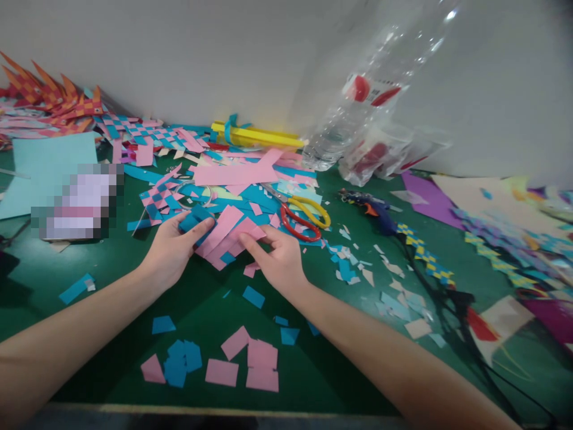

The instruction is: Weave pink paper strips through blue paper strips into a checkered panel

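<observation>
My left hand [172, 248] is closed on woven pink and blue paper strips [229, 233], its thumb pressing a folded blue part [194, 218] at the left. At the right end, my right hand [283, 258] pinches a pink strip of the same weave between thumb and fingers. The weave is held just above the green table. Just beyond my right hand lie scissors [283, 218] with red and yellow handles. Cut blue pieces [175, 364] and pink pieces [262, 363] lie scattered near the front edge.
A pixelated phone-like object [80, 203] rests on light blue paper [54, 155] at the left. Along the wall are woven strips [152, 132], yellow strips [259, 136] and a tilted clear bottle [331, 128]. A dark cable [432, 286] crosses the right side.
</observation>
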Demonstrator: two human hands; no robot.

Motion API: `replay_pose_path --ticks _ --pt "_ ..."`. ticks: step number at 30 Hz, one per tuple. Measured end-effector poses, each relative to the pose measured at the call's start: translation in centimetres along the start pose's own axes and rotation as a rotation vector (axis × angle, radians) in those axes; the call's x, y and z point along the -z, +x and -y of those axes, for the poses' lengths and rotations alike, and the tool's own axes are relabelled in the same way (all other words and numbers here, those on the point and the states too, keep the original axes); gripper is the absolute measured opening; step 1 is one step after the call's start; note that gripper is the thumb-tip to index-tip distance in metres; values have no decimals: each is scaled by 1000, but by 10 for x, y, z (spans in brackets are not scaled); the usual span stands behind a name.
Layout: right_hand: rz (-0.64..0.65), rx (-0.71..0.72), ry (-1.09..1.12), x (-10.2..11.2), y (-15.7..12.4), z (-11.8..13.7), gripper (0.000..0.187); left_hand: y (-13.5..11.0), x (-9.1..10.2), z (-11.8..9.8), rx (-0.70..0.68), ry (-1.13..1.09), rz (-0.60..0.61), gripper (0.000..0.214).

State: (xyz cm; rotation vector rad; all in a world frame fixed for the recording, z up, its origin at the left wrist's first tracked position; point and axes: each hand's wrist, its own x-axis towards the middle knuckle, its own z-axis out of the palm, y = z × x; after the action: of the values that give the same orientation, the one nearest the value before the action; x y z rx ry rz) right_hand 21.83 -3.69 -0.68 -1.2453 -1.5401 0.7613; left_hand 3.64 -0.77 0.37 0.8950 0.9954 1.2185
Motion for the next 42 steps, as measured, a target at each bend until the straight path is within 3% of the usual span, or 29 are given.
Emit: replay_pose_path --ticks 15,21,27,32,36,42 --pt "-13 -12 70 0 1 -1 23 1 6 2 -104 263 -47 29" --pt "22 -109 229 -2 2 0 55 -5 4 -5 -211 466 -10 24" --pt "71 -122 239 -3 1 4 37 -10 0 -14 -289 595 43 25" --pt "16 -133 153 -2 0 6 26 -8 1 -10 -242 450 7 42" --pt "-82 -182 279 -3 3 -2 27 -6 3 -5 -79 181 25 49" --pt "-172 -180 412 -4 5 -13 22 -4 3 -4 69 119 42 63"
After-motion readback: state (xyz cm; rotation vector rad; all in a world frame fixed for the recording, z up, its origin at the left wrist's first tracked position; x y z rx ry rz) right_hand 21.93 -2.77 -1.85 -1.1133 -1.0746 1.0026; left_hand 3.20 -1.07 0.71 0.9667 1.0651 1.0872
